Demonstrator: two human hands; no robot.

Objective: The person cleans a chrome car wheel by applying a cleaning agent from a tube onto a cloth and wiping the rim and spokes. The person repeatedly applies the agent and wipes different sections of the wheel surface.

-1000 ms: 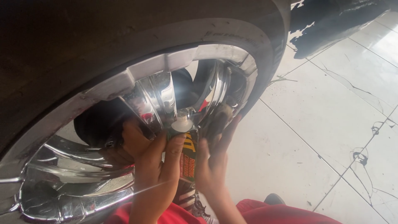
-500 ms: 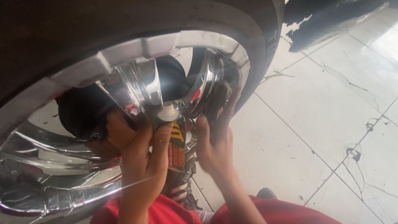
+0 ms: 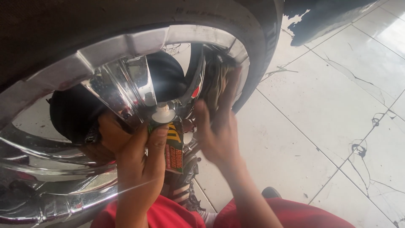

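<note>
Chrome fills the left of the view: a polished wheel rim (image 3: 126, 46) with broad mirror-bright spokes (image 3: 126, 90), set inside a dark tyre (image 3: 263, 50) that curves down the right side of the wheel. Behind the spokes the hub area is black and too dark to read. White floor tiles (image 3: 337, 109) with thin dark cracks spread to the right, and a black shape (image 3: 320, 19) lies on them near the top edge. Red trousers (image 3: 291, 215) show along the bottom, with a dark shoe tip (image 3: 272, 193) just beside them.

Between the hands, a spoke hides part of the rim's inner face. The left hand (image 3: 135, 147) is curled around a small tube (image 3: 173, 145) with a green, yellow and red label and a white cap, its thumb laid across the tube's front; the tube stands upright, its cap right at the lower end of a spoke. The right hand (image 3: 219, 131) is spread, fingers (image 3: 232, 90) reaching up and pressing a crumpled cloth (image 3: 215, 82) against the inside of the rim. This hand is blurred, so I cannot tell how firmly it grips the cloth.
</note>
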